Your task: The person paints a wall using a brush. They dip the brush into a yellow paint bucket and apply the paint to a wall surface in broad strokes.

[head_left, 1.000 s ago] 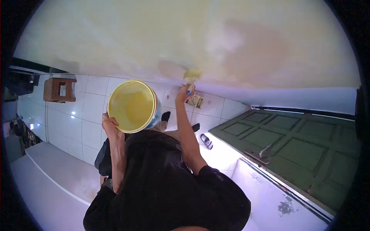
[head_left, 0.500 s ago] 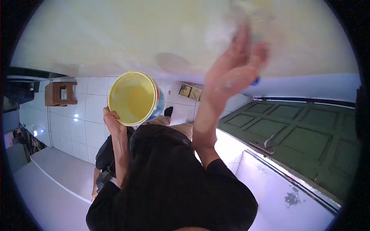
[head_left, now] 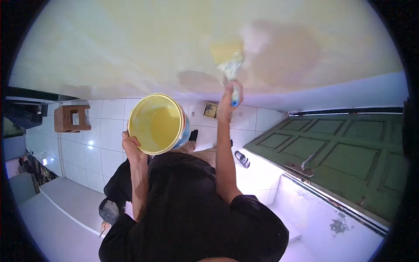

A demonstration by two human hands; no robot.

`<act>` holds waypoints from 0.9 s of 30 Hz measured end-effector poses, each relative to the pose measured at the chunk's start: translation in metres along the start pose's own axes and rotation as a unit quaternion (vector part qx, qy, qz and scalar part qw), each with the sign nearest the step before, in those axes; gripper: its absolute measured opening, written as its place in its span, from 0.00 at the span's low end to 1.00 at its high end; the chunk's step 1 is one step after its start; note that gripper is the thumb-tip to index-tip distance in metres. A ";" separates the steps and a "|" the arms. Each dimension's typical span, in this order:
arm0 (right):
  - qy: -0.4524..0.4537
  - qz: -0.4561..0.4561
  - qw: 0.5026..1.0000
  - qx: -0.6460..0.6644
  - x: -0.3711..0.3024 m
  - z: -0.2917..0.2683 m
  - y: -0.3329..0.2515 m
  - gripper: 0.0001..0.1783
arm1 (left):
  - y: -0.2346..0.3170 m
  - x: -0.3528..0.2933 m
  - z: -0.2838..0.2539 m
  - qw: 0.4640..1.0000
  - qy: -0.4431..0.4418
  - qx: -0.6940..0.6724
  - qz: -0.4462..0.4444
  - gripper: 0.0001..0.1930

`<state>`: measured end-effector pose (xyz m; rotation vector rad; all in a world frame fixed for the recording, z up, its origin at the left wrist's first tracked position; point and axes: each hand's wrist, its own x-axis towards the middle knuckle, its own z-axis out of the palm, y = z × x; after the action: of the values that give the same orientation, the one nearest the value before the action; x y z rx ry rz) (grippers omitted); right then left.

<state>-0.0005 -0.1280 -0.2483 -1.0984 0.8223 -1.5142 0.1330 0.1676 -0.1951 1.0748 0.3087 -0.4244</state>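
My left hand point(head_left: 132, 144) grips the rim of a round paint bucket point(head_left: 140, 118) and holds it tilted before my body. Pale yellow paint point(head_left: 166, 123) lies inside it. Out ahead, my right hand point(head_left: 228, 97) is closed round the blue-tipped handle of a flat paintbrush point(head_left: 231, 67). Its wide yellow bristles are at the wall point(head_left: 131, 43), which is coated pale yellow with patchy pinkish areas. Shadows of my hand and the bucket fall on this wall.
A brown stool point(head_left: 63, 118) stands on the white tiled floor point(head_left: 111, 131) at left. A small tray point(head_left: 210, 110) sits by the wall's foot. Right of me are a sandal point(head_left: 242, 159) and a green panelled door point(head_left: 345, 153). Another person's hand point(head_left: 105, 227) shows behind my left arm.
My right hand has swung left and lower along the wall, and the paintbrush now shows clearly. The bucket, still in my left hand, sits slightly lower and further right in view.
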 end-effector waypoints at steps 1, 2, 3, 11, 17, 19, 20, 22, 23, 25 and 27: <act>0.020 0.008 0.999 0.026 -0.011 -0.012 0.036 0.05 | 0.000 0.000 0.000 1.000 0.000 0.014 0.010 0.16; 0.038 0.017 0.998 0.054 -0.022 -0.026 0.076 0.06 | 0.003 -0.001 0.000 1.000 0.000 0.019 0.013 0.16; 0.047 0.015 0.997 0.056 -0.023 -0.045 0.124 0.06 | 0.005 -0.002 0.006 1.000 -0.006 0.025 0.017 0.15; 0.192 0.137 0.959 -0.157 0.022 -0.084 0.240 0.03 | 0.013 -0.008 0.010 0.999 -0.006 0.029 0.036 0.12; 0.199 0.245 0.949 -0.021 0.059 -0.075 0.180 0.06 | 0.000 0.006 0.000 0.998 -0.059 0.020 0.003 0.13; 0.198 0.201 0.958 0.055 0.052 -0.049 0.118 0.06 | 0.000 0.000 0.005 0.999 -0.034 -0.014 0.001 0.13; 0.197 0.149 0.960 0.135 0.057 -0.037 0.080 0.06 | 0.000 -0.003 0.011 0.999 -0.041 -0.016 -0.005 0.13; 0.170 0.090 0.974 0.117 0.076 -0.019 -0.005 0.07 | 0.003 -0.013 0.020 0.996 -0.086 0.002 -0.012 0.13; 0.152 0.036 0.981 0.116 0.079 -0.003 -0.065 0.07 | 0.004 -0.016 0.021 0.996 -0.083 0.000 -0.015 0.13; 0.089 -0.054 0.990 0.097 0.082 0.024 -0.176 0.07 | 0.009 -0.021 0.017 0.999 -0.049 0.002 -0.019 0.14; 0.048 -0.183 0.973 0.134 0.105 0.021 -0.262 0.09 | 0.007 -0.027 0.036 0.997 -0.063 -0.001 -0.044 0.14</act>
<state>-0.0746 -0.1718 0.0216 -1.0171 0.4732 -1.9360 0.1142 0.1432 -0.1620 1.0300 0.2444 -0.5676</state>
